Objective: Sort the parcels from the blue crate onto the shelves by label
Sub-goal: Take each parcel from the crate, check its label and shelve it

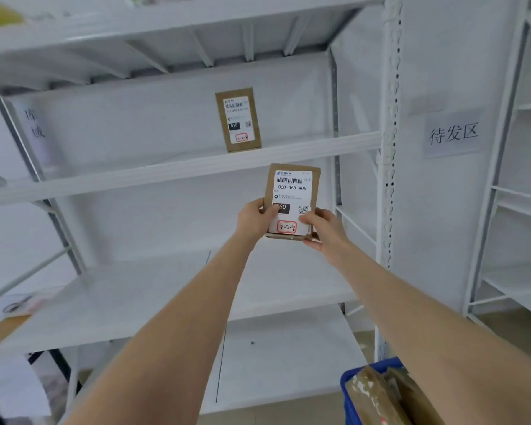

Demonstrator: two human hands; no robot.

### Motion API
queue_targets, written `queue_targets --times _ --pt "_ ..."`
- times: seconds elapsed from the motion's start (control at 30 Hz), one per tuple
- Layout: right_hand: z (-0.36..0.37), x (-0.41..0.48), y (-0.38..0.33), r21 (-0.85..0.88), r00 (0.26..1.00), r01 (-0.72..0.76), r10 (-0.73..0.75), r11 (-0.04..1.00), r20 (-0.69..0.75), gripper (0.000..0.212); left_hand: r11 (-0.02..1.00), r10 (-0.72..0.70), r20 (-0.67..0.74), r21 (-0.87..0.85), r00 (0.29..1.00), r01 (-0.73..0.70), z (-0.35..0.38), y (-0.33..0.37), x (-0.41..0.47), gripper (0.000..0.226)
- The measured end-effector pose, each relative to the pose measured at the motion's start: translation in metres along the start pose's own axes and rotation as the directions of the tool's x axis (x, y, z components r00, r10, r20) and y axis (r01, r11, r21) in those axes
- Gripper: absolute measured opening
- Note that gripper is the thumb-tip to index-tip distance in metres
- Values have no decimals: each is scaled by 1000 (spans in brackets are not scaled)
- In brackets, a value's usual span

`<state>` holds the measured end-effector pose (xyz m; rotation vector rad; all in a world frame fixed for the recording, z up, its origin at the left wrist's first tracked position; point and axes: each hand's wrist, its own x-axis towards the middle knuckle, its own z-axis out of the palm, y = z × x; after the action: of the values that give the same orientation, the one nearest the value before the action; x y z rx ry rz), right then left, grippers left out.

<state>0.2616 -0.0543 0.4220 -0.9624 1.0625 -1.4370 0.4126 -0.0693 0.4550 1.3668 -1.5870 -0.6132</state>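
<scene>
Both hands hold a small cardboard parcel upright in front of the white shelving: the left hand grips its left edge with the thumb across the label, and the right hand pinches its lower right corner. Its label reads 060-06B-A05, with 3-2-9 handwritten in a red box. A second labelled parcel stands on the shelf above, and the blue crate with more parcels sits at lower right.

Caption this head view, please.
Left hand and right hand hold a labelled parcel before white shelves; another parcel stands above.
</scene>
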Motion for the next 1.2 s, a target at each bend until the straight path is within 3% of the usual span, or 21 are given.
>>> queue_targets --times 0.6,0.83,1.03,1.2 --pt "38 91 -117 -103 935 346 -352 932 -44 37 964 237 -110 -99 965 -248 -26 87 111 17" --pt "35 168 -152 -350 850 489 -527 799 -16 34 959 266 -170 -48 949 -278 -9 110 172 35" --pt "43 222 -153 -622 786 477 -618 620 -14 31 973 230 -215 32 949 -229 1 100 218 40" --pt "56 256 -150 -718 789 422 -614 554 -10 42 981 188 -211 95 959 -171 3 87 249 45"
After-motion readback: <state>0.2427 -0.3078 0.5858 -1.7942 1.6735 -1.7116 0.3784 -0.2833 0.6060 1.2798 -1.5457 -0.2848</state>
